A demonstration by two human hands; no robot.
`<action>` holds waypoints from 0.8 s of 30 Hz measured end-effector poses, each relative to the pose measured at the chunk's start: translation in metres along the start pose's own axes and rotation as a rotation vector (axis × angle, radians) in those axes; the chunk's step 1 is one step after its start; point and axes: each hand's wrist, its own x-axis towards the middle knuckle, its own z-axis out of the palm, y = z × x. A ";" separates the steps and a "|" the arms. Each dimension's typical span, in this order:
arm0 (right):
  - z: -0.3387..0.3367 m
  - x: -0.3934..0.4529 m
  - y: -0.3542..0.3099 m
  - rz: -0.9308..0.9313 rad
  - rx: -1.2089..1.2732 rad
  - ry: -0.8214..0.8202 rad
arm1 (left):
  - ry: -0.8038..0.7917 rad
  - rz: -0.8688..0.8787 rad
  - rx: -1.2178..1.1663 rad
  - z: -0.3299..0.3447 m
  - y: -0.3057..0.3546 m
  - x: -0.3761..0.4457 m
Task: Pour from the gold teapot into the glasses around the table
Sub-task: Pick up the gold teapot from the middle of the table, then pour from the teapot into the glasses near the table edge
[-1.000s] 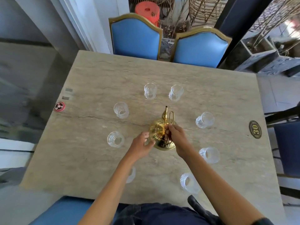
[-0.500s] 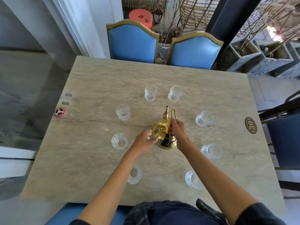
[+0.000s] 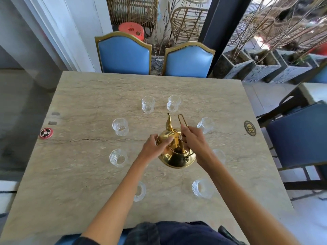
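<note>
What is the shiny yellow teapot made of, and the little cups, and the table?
The gold teapot looks like polished metal, maybe brass: it gleams and mirrors the light. The glasses look like clear cut glass, see-through with a bumpy pattern. The table looks like beige stone with veins and a crack line, though it could be imitation.

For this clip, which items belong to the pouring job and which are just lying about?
Job: gold teapot, handle gripped by right hand, left hand on its side; eight glasses around it, e.g..
Lying about: red disc, number 30 plaque, blue chairs.
</note>
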 end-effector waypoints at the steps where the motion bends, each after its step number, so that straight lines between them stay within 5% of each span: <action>1: -0.003 -0.009 -0.003 -0.008 0.009 -0.006 | -0.012 -0.019 -0.042 0.005 0.002 -0.003; 24: -0.146 -0.167 0.072 -0.012 -0.038 -0.029 | -0.233 -0.098 -0.192 0.200 -0.019 -0.113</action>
